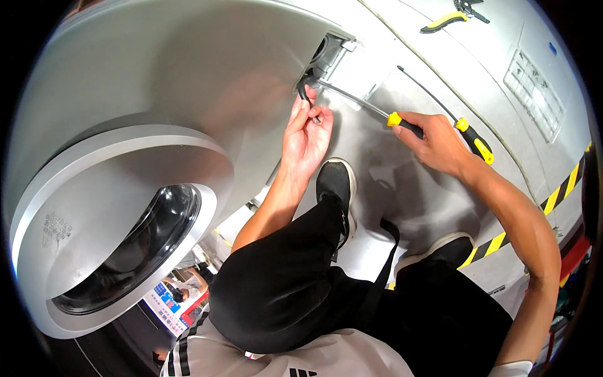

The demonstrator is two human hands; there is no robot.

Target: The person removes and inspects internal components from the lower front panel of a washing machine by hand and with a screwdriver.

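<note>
A grey front-loading washing machine (188,75) has a small open hatch (326,50) low on its front, with a white flap (364,72) folded out. From the hatch comes a short black hose (302,91), pinched between the fingers of my left hand (304,141). My right hand (433,141) grips the yellow-and-black handle of a screwdriver (358,100). Its long shaft slants to the hatch, and the tip is at the opening beside the hose; whether it touches anything inside cannot be made out.
On the grey floor, a second screwdriver (475,139) lies just beyond my right hand. Yellow-handled pliers (447,22) lie farther off. A thin cable (440,75) runs past them, near a floor grate (534,94) and black-yellow tape (561,191). The machine's round door (125,157) is at left.
</note>
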